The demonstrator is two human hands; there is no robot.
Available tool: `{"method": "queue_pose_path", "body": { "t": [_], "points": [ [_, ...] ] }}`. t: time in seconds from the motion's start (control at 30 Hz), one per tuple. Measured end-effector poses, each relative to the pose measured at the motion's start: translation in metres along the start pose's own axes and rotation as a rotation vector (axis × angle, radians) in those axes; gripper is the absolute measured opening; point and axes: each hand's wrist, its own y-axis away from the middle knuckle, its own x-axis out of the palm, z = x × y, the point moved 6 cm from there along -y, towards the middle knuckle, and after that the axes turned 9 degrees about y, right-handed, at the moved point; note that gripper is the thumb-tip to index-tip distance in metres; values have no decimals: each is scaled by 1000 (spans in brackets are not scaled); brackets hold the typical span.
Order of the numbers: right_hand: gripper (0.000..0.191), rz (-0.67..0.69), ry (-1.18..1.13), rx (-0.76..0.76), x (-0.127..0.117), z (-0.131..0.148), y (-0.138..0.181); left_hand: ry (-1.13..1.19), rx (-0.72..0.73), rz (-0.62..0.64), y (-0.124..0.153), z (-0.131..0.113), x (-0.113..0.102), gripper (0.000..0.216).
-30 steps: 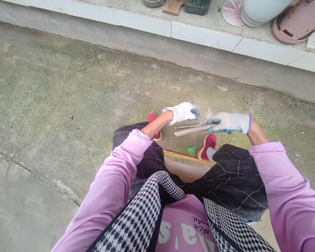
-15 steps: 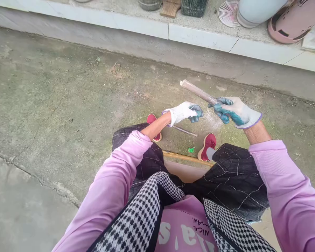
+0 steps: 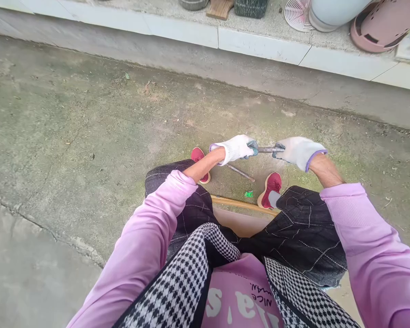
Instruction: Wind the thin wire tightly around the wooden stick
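Note:
Both my hands wear white gloves with blue-green palms. My left hand [image 3: 237,147] and my right hand [image 3: 296,151] grip the two ends of a short grey-brown stick [image 3: 269,149], held level between them above my feet. A second thin stick [image 3: 239,172] lies on the concrete ground between my red shoes [image 3: 271,186], just below my left hand. A small green scrap [image 3: 248,194] lies beside the right shoe.
I sit on a seat with a tan rim [image 3: 241,205] over mossy concrete. A raised white-edged ledge [image 3: 259,45] runs along the far side with a pink basket [image 3: 382,25], a white fan grille [image 3: 296,14], a white container [image 3: 335,11] and dark pots.
My right hand swung the stick down from pointing up and left to level, and my left hand closed on its free end. The thin stick stayed on the ground.

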Motion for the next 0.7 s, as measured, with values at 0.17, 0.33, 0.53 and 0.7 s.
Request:
{"method": "queue_pose_path", "body": {
  "t": [0.17, 0.33, 0.53, 0.7],
  "points": [
    [32, -210, -378, 127, -26, -5, 10, 318, 16, 10, -3, -1, 8, 16],
    [59, -121, -1027, -113, -32, 17, 36, 378, 69, 84, -4, -4, 8, 8],
    [50, 328, -751, -305, -11, 34, 48, 127, 110, 68, -6, 0, -4, 14],
    [19, 296, -155, -158, 6, 27, 24, -63, 92, 57, 1, 0, -3, 18]
  ]
}}
